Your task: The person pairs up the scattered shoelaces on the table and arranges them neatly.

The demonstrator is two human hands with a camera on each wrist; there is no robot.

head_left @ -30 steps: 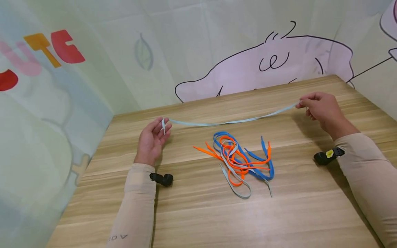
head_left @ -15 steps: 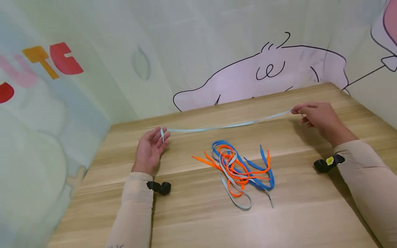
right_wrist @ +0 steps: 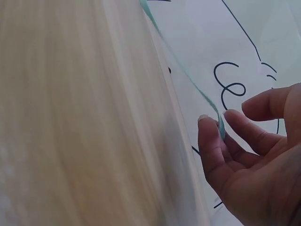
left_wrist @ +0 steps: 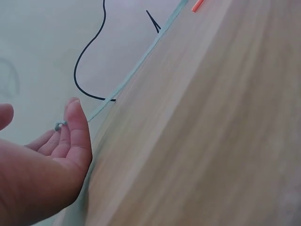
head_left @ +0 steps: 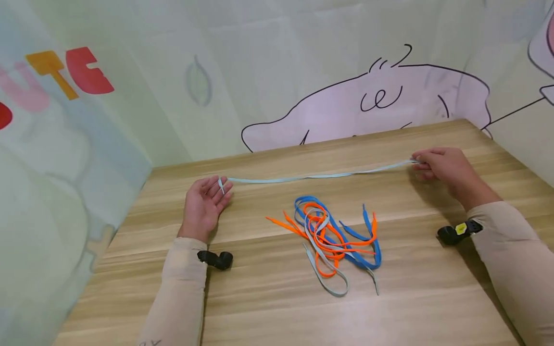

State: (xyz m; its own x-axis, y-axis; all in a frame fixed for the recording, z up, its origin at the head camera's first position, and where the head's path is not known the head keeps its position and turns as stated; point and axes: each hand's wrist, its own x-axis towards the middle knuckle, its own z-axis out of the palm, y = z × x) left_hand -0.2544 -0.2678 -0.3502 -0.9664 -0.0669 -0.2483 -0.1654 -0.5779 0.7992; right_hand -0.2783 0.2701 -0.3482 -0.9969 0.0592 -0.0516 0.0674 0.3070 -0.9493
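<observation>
A light-blue shoelace [head_left: 320,176] stretches between both hands near the back of the table, with a slight sag. My left hand [head_left: 202,206] is palm up and holds one end between its fingers; a short tip hangs over them. In the left wrist view the left hand [left_wrist: 56,160] keeps its thumb apart from the lace. My right hand [head_left: 446,169] holds the other end in its fingertips. The right wrist view shows the shoelace [right_wrist: 202,92] running in among the curled fingers of the right hand [right_wrist: 254,155].
Between the forearms a loose tangle of shoelaces lies on the wooden table [head_left: 259,298]: an orange lace [head_left: 321,235], a blue lace [head_left: 377,254] and a grey lace [head_left: 339,283]. A printed curtain [head_left: 151,72] hangs behind the table's back edge.
The light-blue shoelace is drawn straighter than a second ago, with less sag. Its tip still hangs over the left fingers, and the left hand has shifted slightly left. The tangle lies unchanged.
</observation>
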